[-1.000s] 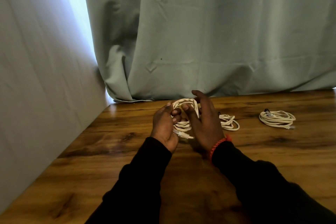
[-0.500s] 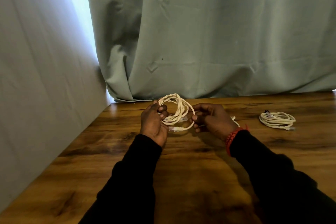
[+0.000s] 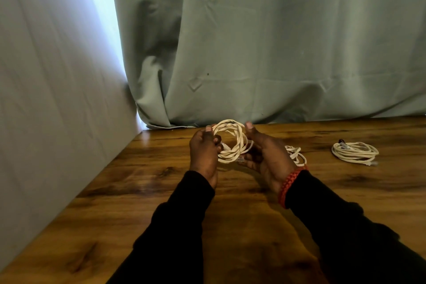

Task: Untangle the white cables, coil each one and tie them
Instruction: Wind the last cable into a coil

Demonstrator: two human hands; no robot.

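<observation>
White coiled cable (image 3: 231,143) held above the wooden bench (image 3: 253,226).
Left hand (image 3: 204,152) and right hand (image 3: 267,157) each grip one side of it.

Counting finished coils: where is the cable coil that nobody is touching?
In the head view, the untouched coil lies flat on the wooden table at far right, beyond the right hand and right of a second coil half hidden behind that hand.
</observation>
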